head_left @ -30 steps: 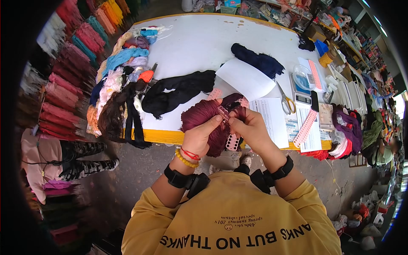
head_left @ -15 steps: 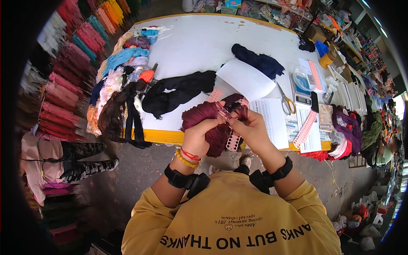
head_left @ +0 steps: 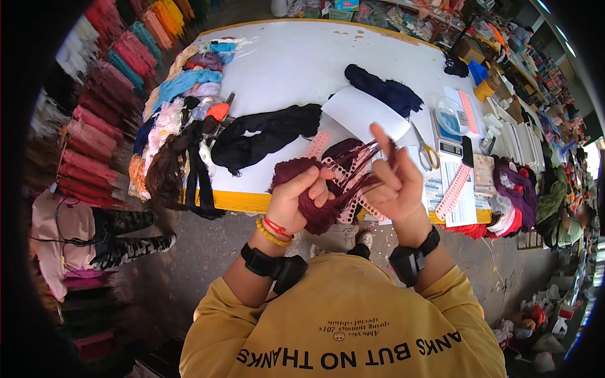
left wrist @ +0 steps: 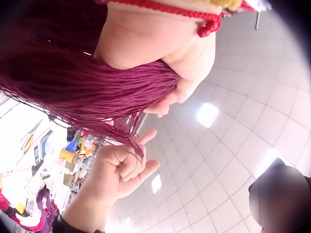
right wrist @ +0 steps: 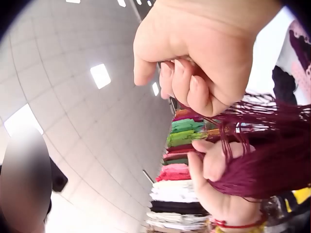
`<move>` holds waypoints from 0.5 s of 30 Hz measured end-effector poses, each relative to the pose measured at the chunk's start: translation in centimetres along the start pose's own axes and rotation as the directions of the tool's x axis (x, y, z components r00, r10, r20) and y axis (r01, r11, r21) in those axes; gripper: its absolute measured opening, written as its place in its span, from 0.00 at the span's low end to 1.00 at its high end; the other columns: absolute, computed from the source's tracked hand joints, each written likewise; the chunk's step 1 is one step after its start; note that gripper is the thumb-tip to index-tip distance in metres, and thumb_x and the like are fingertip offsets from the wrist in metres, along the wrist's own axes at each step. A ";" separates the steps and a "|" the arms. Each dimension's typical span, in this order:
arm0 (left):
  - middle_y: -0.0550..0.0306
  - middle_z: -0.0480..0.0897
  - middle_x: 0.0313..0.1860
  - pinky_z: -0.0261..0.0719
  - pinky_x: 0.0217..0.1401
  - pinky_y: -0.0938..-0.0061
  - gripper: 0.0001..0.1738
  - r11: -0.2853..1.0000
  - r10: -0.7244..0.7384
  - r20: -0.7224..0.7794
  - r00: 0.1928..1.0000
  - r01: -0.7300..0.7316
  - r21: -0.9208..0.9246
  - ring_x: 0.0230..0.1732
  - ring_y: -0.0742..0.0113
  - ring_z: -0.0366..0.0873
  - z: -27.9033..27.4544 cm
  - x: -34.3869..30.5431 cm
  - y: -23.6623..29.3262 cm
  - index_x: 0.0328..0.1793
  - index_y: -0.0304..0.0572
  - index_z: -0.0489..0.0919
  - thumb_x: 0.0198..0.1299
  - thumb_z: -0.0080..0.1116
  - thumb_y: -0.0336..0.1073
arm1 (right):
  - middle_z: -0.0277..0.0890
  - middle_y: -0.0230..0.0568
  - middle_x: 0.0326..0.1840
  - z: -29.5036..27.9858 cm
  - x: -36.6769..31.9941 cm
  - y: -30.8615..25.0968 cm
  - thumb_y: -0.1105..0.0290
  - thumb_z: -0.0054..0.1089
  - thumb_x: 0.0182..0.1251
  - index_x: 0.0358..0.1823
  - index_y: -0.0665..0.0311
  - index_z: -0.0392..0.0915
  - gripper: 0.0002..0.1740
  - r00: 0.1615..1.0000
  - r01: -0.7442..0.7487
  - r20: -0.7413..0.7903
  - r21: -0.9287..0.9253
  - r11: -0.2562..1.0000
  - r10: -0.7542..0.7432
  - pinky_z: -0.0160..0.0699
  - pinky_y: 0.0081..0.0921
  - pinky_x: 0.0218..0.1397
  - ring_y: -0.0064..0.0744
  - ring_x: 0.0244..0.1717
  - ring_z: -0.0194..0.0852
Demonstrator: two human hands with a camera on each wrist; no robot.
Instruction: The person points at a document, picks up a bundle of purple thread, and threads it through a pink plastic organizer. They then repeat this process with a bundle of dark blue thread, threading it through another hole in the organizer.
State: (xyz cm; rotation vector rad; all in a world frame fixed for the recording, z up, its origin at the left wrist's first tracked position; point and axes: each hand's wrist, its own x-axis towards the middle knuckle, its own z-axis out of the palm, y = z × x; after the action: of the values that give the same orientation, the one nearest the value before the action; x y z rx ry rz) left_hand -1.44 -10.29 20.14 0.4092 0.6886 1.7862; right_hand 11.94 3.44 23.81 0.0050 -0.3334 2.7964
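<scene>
A maroon skein of yarn hangs over the front edge of the table, between the two hands. My left hand grips its bundled strands, thumb on top; the left wrist view shows the thick bundle running through that fist. My right hand is out to the right, with several strands drawn across and caught in its curled fingers. Its index finger points away from the palm. Pink strips with punched holes lie behind and below the stretched yarn.
On the white table lie a black skein, a navy skein, white paper, scissors and a scale. Mixed yarn bundles line the left edge. Hanging yarn and a person's camouflage trousers are further left.
Both hands worked close together at the skein before. My right hand has since moved right and turned, pulling strands out sideways. My left hand has kept its hold, and the pink strips show more.
</scene>
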 end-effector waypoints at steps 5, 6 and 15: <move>0.58 0.76 0.36 0.72 0.46 0.70 0.24 0.999 0.044 0.013 0.999 -0.044 -0.011 0.31 0.70 0.73 0.2 0.4 0.0 0.54 0.31 0.71 0.67 0.39 0.46 | 0.64 0.24 0.21 -0.5 0.3 -0.7 0.71 0.48 0.65 0.52 0.65 0.71 0.15 0.998 -0.028 -0.066 -0.551 0.834 -0.009 0.61 0.12 0.25 0.13 0.18 0.56; 0.57 0.76 0.39 0.72 0.47 0.72 0.24 0.999 0.033 -0.010 0.999 -0.033 -0.006 0.35 0.69 0.74 0.5 0.5 0.0 0.56 0.31 0.70 0.67 0.39 0.46 | 0.68 0.27 0.25 -0.2 0.6 0.3 0.72 0.52 0.62 0.48 0.66 0.72 0.13 0.993 -0.037 -0.110 -0.689 0.724 -0.053 0.65 0.14 0.29 0.15 0.23 0.62; 0.50 0.77 0.50 0.72 0.54 0.72 0.19 0.991 0.092 -0.017 0.996 -0.090 0.102 0.49 0.65 0.75 1.5 0.7 -0.6 0.55 0.31 0.71 0.65 0.44 0.39 | 0.76 0.27 0.32 -1.1 1.1 3.1 0.76 0.58 0.59 0.40 0.69 0.77 0.08 0.974 -0.038 -0.091 -0.968 0.246 -0.207 0.68 0.13 0.37 0.12 0.33 0.67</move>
State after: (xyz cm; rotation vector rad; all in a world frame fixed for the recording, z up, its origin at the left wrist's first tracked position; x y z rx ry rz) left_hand -0.31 -9.10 20.83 0.4969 0.7892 1.8489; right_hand 9.94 1.14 22.07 -0.5314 -1.8929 1.9290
